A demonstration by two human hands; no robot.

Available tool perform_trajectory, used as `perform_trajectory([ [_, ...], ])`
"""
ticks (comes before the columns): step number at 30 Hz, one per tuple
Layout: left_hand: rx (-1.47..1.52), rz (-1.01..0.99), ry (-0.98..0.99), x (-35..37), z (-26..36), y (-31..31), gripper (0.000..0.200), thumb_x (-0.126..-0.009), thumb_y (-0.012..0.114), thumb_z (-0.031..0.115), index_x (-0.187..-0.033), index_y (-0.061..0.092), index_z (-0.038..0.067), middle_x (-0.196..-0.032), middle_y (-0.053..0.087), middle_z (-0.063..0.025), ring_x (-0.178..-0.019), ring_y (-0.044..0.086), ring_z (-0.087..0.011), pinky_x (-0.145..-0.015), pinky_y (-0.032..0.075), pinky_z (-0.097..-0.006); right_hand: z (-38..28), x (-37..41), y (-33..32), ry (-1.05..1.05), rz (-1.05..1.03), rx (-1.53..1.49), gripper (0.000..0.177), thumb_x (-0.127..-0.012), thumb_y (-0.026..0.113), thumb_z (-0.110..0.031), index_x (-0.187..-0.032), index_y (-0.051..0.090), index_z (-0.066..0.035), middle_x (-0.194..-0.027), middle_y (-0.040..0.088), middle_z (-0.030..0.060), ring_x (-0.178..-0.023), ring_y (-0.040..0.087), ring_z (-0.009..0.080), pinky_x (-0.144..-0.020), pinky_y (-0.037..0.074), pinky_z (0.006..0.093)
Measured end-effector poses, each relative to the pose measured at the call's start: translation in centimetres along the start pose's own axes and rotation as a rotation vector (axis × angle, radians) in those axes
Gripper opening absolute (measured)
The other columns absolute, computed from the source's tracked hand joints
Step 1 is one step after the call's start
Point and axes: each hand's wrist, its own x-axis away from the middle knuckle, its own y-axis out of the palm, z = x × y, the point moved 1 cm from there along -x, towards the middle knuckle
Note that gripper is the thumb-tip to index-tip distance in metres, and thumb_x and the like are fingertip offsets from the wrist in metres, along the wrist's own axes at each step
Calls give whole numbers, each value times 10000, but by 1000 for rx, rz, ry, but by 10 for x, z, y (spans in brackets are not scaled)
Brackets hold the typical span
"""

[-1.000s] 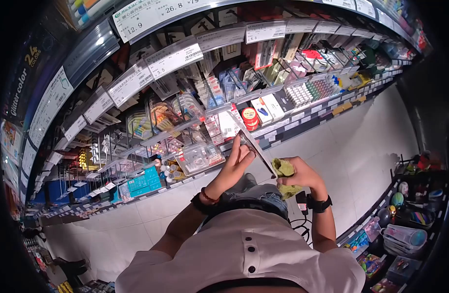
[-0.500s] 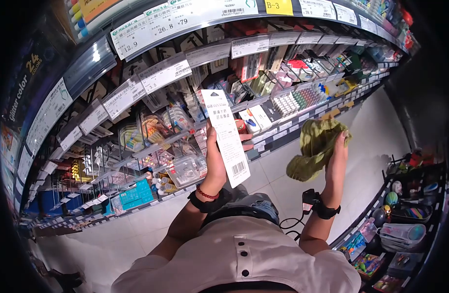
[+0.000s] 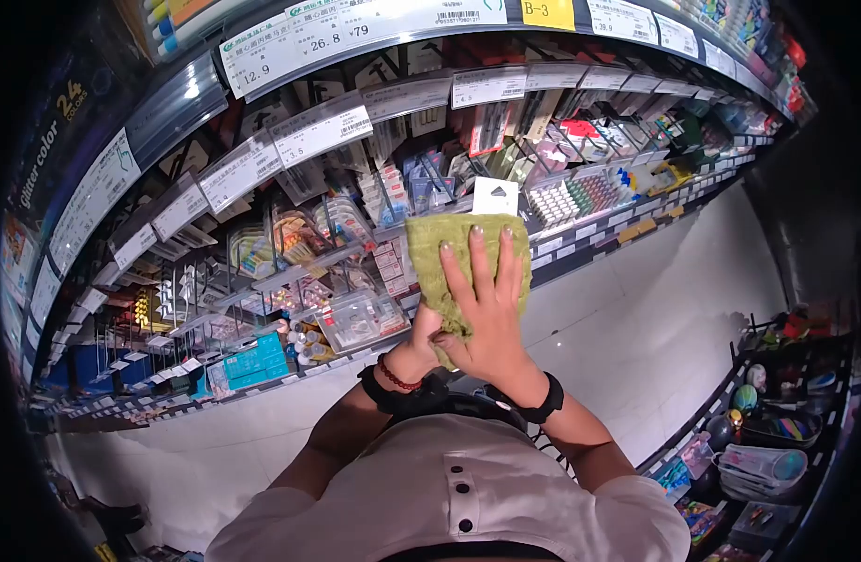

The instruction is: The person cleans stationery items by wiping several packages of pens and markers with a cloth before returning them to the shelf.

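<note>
My left hand [image 3: 419,345] holds a flat hang-card package [image 3: 496,195] from below, its fingers mostly hidden behind it. Only the package's white top end with the hanging hole shows; what it contains cannot be seen. Over the rest of the package lies an olive-green cloth [image 3: 428,245]. My right hand [image 3: 491,314] presses this cloth against the package, fingers stretched along it and thumb close to my left hand. Both hands are in front of my chest, at the shelf's edge.
Ahead curves a stocked shelf with a price-label rail [image 3: 323,133] and hanging stationery packs. Teal boxes [image 3: 255,363] and a clear plastic case [image 3: 357,318] stand lower down. Pale floor tiles [image 3: 627,290] lie between this shelf and another display with a clear bag [image 3: 761,466] at right.
My right hand has brought the cloth leftward from beside me and laid it over the package. The package has shifted slightly right, and its printed label and barcode are now covered.
</note>
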Motion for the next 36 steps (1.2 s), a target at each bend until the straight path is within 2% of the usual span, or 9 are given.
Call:
perform_trajectory([
  [6,-560,180,-59,12,-16,-6,554,-925,213,445,-1348,151,93,-1312,304,-94,-1242,273,-178,-998,262,-332,25,-27,-18,99,277,-150,500,-764,547,-283,-1209,435,-83,-1220,319,244,-1105,291,455,-900,281,494],
  [9,-820,-149,-127,17,-14,4,495,-939,304,308,-1325,162,32,-1254,345,-106,-1134,347,-137,-934,346,-309,36,-33,-18,203,317,-163,297,-731,594,-167,-979,521,-22,-923,422,193,-853,429,345,-707,369,398],
  [12,-509,-176,-304,15,-12,6,557,-911,423,190,-1340,99,44,-1208,375,-82,-1005,445,-108,-758,469,-274,47,-34,-16,287,386,-288,149,-755,582,-120,-812,535,9,-726,414,153,-638,443,293,-559,344,370],
  [23,-392,-380,-372,14,10,-1,666,-888,453,118,-1372,-3,80,-1305,331,-124,-1092,493,-276,-654,493,-276,73,-28,-17,169,426,-588,404,-914,429,-183,-573,379,28,-468,280,-8,-473,195,78,-415,169,277],
  [27,-357,-385,-416,8,17,-1,579,-921,384,217,-1378,49,96,-1290,380,-127,-977,566,-258,-611,474,-245,83,-33,-8,703,438,-1110,501,-903,441,-315,-489,426,-34,-425,363,-4,-377,327,79,-373,257,237],
  [29,-473,-285,-421,6,21,-5,539,-934,340,233,-1379,65,104,-1283,390,-124,-945,578,-246,-590,454,-225,110,-25,-2,887,553,-1427,389,-882,467,-334,-700,556,-1,-580,537,61,-467,488,124,-430,384,210],
  [31,-315,-105,-380,6,30,2,517,-941,253,318,-1378,75,106,-1270,395,-138,-947,573,-259,-622,449,-251,155,-4,33,574,562,-2067,336,-885,442,-311,-917,534,10,-798,573,121,-662,554,187,-579,463,255],
  [33,-412,32,-236,-2,33,4,521,-939,232,340,-1378,71,111,-1292,365,-143,-996,547,-273,-669,450,-268,136,-9,35,772,775,-2033,451,-880,389,-426,-1059,492,-24,-851,552,116,-807,556,244,-708,478,354],
  [36,-1115,-38,101,-17,20,-1,556,-927,192,404,-1375,94,90,-1372,212,-195,-1210,321,-349,-898,353,-388,68,-4,21,778,356,-2060,573,-880,324,-512,-1151,450,-24,-1039,515,97,-949,506,219,-817,425,300],
])
